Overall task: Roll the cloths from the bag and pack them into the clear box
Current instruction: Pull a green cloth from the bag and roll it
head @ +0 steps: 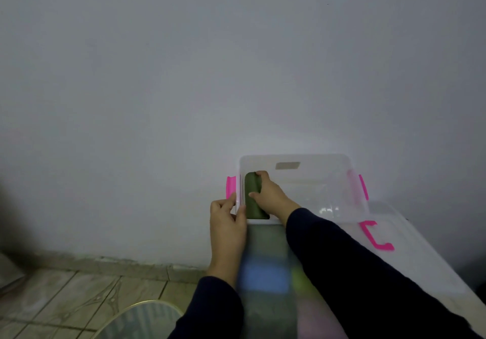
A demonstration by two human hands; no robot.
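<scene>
Right of frame centre, our right hand (268, 194) grips a rolled green cloth (253, 196) against the clear box (297, 160)'s left wall. Our left hand (227, 219) pinches the box's near-left rim, beside a pink latch (231, 186).

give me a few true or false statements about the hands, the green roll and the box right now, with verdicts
1. The right hand holds the green roll inside the clear box. True.
2. The roll lies against the box's right wall. False: it lies along the left wall.
3. The left hand holds the box's near left corner. True.
4. The box's latches are blue. False: the pink latch shows on its left side.
5. The box is packed full. False: only this one roll shows in it.
</scene>
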